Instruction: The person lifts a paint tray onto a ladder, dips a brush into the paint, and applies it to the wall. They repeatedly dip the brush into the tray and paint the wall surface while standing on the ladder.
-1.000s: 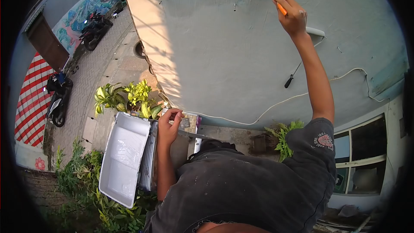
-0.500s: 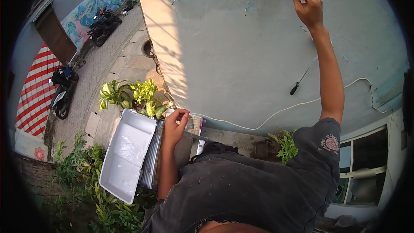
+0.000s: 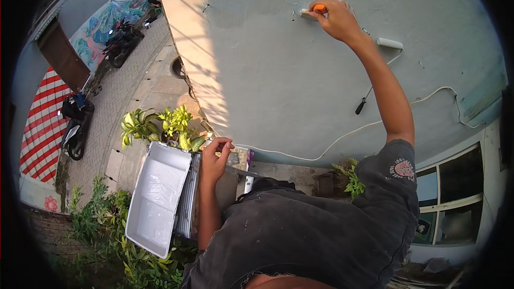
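Note:
High on the grey-blue wall (image 3: 278, 85), my right hand (image 3: 338, 20) is closed around the orange handle of a paintbrush (image 3: 320, 8), whose bristle end is at the wall beside a small nail or hook (image 3: 293, 16). My left hand (image 3: 215, 161) is raised with bent fingers near the white paint tray (image 3: 155, 198); whether it pinches anything small is not visible. The tray is wet with light paint. A white paint roller (image 3: 389, 43) with a dark handle (image 3: 361, 106) rests against the wall, partly behind my right forearm.
A white cable (image 3: 342, 138) runs along the lower wall. Potted plants (image 3: 176, 123) stand behind the tray, with more foliage below it. A window (image 3: 455, 192) is at right. Motorbikes (image 3: 77, 120) and a seated person (image 3: 154, 0) are along the paved lane.
My right hand has moved left and down along the wall with the paintbrush. More of the roller now shows. The view has shifted slightly, while my left hand stays beside the tray.

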Motion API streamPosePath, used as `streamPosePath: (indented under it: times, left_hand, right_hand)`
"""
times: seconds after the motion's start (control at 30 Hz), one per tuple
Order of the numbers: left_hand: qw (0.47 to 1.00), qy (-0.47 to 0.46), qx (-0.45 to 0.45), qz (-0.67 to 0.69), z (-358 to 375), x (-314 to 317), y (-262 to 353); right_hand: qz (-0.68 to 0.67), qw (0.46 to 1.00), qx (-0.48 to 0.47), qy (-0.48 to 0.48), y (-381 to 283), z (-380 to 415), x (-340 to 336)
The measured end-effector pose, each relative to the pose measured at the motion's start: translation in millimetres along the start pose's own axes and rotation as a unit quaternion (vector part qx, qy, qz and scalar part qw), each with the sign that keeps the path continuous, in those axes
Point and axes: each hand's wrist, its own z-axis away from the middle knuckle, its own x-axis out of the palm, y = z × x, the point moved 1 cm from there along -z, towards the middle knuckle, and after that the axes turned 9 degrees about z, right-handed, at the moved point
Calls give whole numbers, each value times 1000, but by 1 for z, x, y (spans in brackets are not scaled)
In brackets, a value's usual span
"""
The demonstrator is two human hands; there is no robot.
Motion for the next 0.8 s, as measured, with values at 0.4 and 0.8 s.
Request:
streamPosePath:
  times: [0.4, 0.8]
  left_hand:
    - [1000, 7, 7, 9, 4, -3, 2]
    - [1000, 3, 15, 11, 5, -2, 3]
  right_hand:
    - [121, 969, -44, 210, 36, -76, -27]
    - [-43, 999, -21, 20, 3, -72, 2]
